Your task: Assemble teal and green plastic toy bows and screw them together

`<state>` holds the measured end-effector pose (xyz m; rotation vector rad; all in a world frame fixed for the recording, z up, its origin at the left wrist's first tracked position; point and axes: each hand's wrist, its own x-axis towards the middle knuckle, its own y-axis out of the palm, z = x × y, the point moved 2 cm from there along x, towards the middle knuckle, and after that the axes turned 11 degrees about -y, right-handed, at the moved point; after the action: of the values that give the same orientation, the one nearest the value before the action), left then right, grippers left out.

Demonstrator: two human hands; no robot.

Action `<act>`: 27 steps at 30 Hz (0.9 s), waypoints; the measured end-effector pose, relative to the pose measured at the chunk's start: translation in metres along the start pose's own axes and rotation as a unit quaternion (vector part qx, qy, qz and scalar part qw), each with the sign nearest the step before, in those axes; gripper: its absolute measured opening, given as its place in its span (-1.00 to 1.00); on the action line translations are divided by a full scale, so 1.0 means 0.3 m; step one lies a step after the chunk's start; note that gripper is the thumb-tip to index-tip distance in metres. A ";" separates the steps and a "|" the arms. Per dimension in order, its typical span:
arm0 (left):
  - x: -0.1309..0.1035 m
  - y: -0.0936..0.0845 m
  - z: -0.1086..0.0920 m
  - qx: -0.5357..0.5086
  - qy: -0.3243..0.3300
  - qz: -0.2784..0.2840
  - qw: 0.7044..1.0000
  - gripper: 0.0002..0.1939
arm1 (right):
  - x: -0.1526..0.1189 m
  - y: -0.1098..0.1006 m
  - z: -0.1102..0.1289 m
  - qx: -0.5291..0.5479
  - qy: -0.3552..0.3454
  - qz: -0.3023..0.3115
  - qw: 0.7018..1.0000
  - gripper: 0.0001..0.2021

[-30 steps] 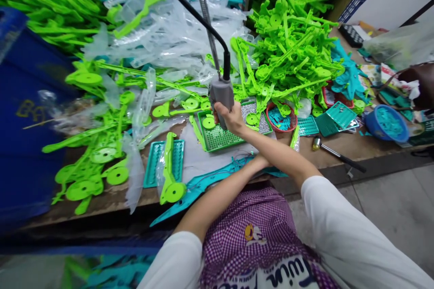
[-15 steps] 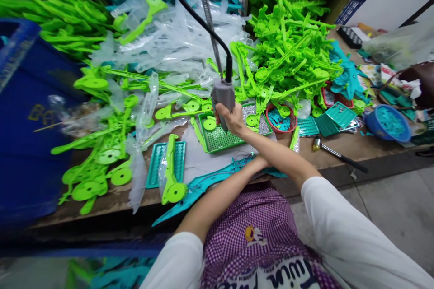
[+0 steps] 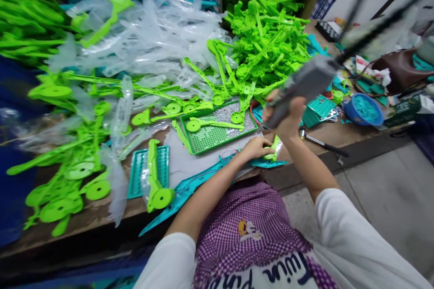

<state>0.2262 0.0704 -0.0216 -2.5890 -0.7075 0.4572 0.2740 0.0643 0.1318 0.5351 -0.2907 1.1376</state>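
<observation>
My right hand [image 3: 288, 119] is wrapped around a grey electric screwdriver [image 3: 305, 83] with a dark cord, held tilted above the table's right side. My left hand [image 3: 258, 149] is closed at the end of a lime-green plastic part [image 3: 271, 153], over the right end of a long teal plastic part [image 3: 200, 181]. Thin wires run along the teal part, and my left forearm crosses over it. Behind my left hand stands a green perforated tray [image 3: 206, 142] holding small silvery screws [image 3: 224, 115], with a lime-green arm-shaped piece [image 3: 217, 124] lying across it.
Piles of clear plastic parts [image 3: 145, 36] and lime-green parts [image 3: 267, 36] fill the back. A teal tray [image 3: 135, 174] lies left. On the right are a hammer [image 3: 322, 143] and a blue bowl [image 3: 364, 108] of small teal pieces. A blue bin [image 3: 13, 144] stands far left.
My right hand has carried the screwdriver from over the green tray to the right, tilting it. My left hand, hidden behind my right forearm before, now shows at the lime-green part. The view has shifted right.
</observation>
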 end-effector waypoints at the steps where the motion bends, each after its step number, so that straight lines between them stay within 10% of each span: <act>1: -0.004 -0.004 -0.003 0.006 -0.005 0.008 1.000 -0.60 | -0.029 -0.063 0.044 -0.012 -0.009 -0.018 1.000 -0.33; 7: -0.012 -0.007 -0.023 0.010 -0.029 0.007 1.000 -0.63 | -0.214 -0.278 0.065 -0.097 0.017 -0.033 0.995 -0.31; 27: -0.015 -0.004 -0.032 -0.002 -0.044 0.006 0.999 -0.66 | -0.262 -0.311 -0.088 -0.076 0.056 -0.018 0.995 -0.32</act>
<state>0.2259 0.0660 -0.0120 -2.5916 -0.7232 0.5762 0.3267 -0.0119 0.0482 0.3407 -0.2666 1.0961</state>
